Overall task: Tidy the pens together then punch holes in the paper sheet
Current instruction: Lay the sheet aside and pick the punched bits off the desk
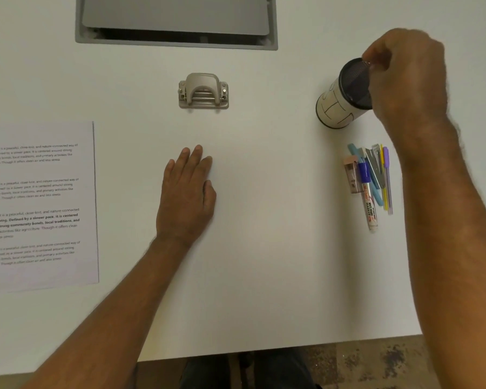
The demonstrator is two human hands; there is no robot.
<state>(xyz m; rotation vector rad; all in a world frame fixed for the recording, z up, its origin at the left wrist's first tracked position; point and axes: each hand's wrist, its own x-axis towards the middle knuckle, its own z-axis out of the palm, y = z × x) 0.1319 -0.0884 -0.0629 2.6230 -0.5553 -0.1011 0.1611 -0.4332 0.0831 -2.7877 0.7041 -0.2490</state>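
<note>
Forearms fill the near edge of the head view, and the left hand lies flat and open on the white table just below centre, palm down, holding nothing. Up at two o'clock the right hand is closed on the rim of a pen holder, a pale cylinder with a dark mesh inside, tipped so that its mouth faces up and to the right. Below it, at three o'clock, the pens lie loose but already side by side in a rough bundle, a whiteboard marker among them, near the holder but not touching it. At twelve o'clock sits the hole punch, untouched, with a grey recessed tray beyond it. Over at nine o'clock the paper sheet with printed text lies flat, partly out of view, well apart from the punch. By this showing the tidying step is in hand and no punching has begun. Next, the holder likely needs setting upright and steady, then the pens gathered and dropped in; only after that should the sheet be brought to the punch.
</note>
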